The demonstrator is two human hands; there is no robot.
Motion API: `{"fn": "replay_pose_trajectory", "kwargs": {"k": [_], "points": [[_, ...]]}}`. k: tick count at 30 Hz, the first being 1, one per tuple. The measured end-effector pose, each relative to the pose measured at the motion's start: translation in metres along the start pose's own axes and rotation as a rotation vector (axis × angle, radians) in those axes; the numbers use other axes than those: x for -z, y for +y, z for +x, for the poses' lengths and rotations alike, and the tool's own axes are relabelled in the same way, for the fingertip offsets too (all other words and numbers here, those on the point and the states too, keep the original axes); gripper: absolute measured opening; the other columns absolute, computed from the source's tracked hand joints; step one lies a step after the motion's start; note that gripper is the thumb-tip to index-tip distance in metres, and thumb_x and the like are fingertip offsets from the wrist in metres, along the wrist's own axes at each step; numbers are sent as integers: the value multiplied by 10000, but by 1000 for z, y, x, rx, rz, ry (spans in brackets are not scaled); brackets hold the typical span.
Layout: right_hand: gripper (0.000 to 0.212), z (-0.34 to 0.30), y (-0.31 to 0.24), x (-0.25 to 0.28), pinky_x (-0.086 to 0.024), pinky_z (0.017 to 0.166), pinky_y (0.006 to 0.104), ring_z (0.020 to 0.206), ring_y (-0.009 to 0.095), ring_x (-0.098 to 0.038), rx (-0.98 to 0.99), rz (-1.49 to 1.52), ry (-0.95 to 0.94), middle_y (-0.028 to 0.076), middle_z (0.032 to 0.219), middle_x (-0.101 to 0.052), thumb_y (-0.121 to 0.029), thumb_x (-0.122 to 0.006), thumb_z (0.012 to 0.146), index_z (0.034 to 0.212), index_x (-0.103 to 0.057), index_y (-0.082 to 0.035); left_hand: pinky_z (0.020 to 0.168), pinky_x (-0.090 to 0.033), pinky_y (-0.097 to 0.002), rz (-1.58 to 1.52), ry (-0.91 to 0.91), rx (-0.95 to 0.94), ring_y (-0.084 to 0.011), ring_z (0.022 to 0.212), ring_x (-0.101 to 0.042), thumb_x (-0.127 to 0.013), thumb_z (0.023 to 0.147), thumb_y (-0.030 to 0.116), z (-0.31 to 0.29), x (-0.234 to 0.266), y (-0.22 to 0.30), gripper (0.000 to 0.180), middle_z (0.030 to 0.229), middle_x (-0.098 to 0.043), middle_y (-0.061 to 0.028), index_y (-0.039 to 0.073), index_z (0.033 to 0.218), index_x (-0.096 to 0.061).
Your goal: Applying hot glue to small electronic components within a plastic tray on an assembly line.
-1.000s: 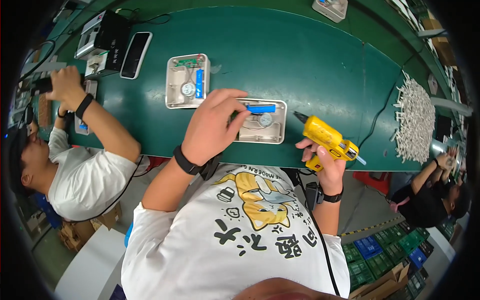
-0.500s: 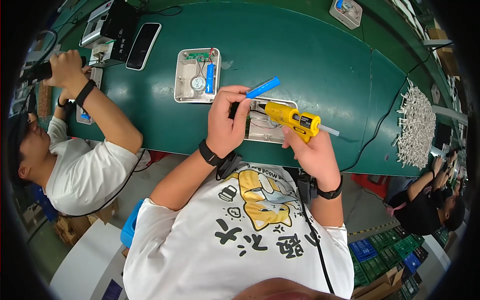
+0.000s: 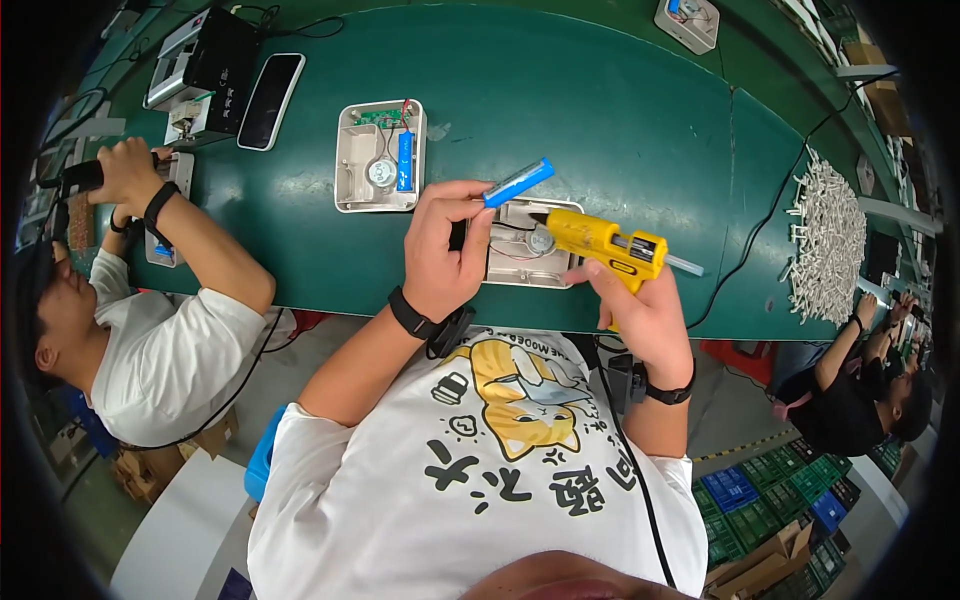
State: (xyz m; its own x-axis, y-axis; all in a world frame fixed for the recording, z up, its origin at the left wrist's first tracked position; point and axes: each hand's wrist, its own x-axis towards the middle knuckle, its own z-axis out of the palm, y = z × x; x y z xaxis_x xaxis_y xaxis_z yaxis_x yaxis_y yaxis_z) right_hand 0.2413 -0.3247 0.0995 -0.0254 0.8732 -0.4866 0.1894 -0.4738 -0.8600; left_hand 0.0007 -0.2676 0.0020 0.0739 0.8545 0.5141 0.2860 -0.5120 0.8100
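Observation:
Between the thumb and fingers of my left hand [image 3: 440, 245] is a blue cylindrical battery [image 3: 519, 183], tilted with its far end up to the right. My right hand [image 3: 642, 310] is wrapped round a yellow hot glue gun [image 3: 607, 243], a clear glue stick poking from its back. The gun's dark nozzle points left, just below the battery and apart from it. Under both hands lies an open white plastic housing [image 3: 525, 282] with thin wires and a round metal part inside, partly hidden. Beyond my left hand sits a second housing [image 3: 345, 205], holding a circuit board, a round part and a blue battery.
A phone [image 3: 270, 102] and a black machine [image 3: 205, 80] stand at the far left. A co-worker's arm [image 3: 215, 240] reaches over the table there. A heap of small white parts [image 3: 828, 240] lies at right, beside a black cable [image 3: 765, 220]. Another housing [image 3: 690, 45] is at the back.
The glue gun has moved right and slightly nearer me, away from the battery. My left hand has shifted a little left with the battery still in it, as the whole view shifts slightly.

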Motion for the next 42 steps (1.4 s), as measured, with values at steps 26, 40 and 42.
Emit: {"fn": "replay_pose_trajectory", "kwargs": {"k": [26,40,42], "points": [[258,-18,17,14,-401,479,238,523,50,-521,-68,-40,134,-24,698,-608,-190,-697,1081,1234,-705,18,812,-573,-370,-72,-160,36,-287,904,-721,-756,934,-45,9,3,1,165,1116,-768,-139,37,1036,-655],[370,-22,25,20,-522,574,227,770,90,-680,-52,0,92,101,1144,-818,-246,-654,1105,1371,-676,10,962,-535,-427,-1,-220,-86,-275,893,-719,-785,930,21,17,2,-2,136,1091,-793,-83,73,999,-680],[371,-21,28,21,-523,576,227,774,90,-680,-43,13,90,102,1143,-818,-245,-654,1105,1374,-676,9,964,-535,-426,-3,-227,-82,-274,892,-720,-787,927,22,18,3,-2,137,1074,-791,-77,75,1004,-687]]}}
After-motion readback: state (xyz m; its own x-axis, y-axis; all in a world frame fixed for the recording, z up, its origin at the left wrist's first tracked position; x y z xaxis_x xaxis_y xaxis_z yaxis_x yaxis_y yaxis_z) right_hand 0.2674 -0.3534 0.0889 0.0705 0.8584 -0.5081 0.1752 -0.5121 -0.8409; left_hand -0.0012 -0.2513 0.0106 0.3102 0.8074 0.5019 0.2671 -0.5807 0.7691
